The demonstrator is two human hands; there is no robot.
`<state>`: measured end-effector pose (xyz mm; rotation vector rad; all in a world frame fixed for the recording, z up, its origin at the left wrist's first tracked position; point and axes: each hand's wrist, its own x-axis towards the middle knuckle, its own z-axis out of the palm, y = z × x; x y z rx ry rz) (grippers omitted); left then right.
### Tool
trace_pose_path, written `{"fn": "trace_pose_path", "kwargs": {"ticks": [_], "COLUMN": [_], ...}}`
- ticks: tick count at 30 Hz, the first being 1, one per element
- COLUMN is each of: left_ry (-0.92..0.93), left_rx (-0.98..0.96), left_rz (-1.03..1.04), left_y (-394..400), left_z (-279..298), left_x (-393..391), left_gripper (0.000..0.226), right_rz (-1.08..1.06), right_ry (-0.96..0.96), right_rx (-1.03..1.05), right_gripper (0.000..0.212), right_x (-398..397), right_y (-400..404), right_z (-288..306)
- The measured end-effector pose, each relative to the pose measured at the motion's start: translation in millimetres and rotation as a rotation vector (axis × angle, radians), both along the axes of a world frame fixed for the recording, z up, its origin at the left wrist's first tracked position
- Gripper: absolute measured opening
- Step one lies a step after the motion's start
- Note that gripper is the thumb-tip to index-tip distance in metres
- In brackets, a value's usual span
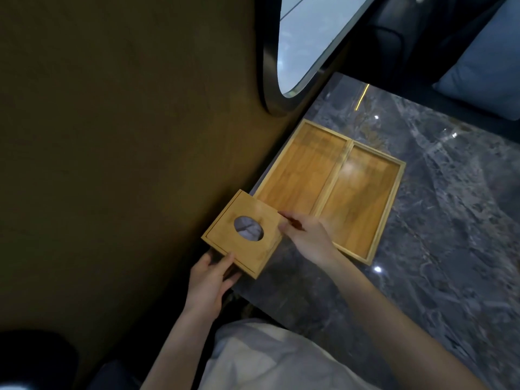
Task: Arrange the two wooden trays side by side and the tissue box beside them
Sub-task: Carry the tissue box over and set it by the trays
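Observation:
Two shallow wooden trays lie side by side on the dark marble counter, long edges touching: the left tray (pixel 298 173) against the wall and the right tray (pixel 363 201) beside it. A square wooden tissue box (pixel 243 235) with an oval opening showing white tissue sits at the near end of the left tray, close to the wall. My left hand (pixel 211 280) grips the box's near corner. My right hand (pixel 306 237) holds its right side, fingers on the edge, reaching over the near end of the trays.
A brown wall (pixel 126 136) runs along the left of the marble counter (pixel 439 249). An oval black-framed mirror (pixel 281 52) hangs on it above the trays. A blue cushion (pixel 484 68) lies beyond the counter's far edge. My white clothing fills the bottom.

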<state>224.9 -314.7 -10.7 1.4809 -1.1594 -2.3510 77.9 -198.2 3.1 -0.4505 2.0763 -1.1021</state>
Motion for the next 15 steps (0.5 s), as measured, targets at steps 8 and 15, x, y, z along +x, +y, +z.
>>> {"fn": "trace_pose_path", "kwargs": {"ticks": [8,15], "left_ry": [0.013,0.002], "left_rx": [-0.018,-0.031], "left_rz": [-0.011,-0.020], "left_y": [-7.0,-9.7], "left_z": [-1.2,-0.4], "left_x": [-3.7,-7.9], "left_gripper": [0.033,0.025], "right_rz": [-0.030,-0.033], "right_ry": [-0.024,-0.077], "right_rx": [-0.024,-0.030], "right_gripper": [0.030,0.031], "right_x": [-4.8,-10.7], "right_y": [-5.0,-8.3], "right_z": [5.0,5.6]}}
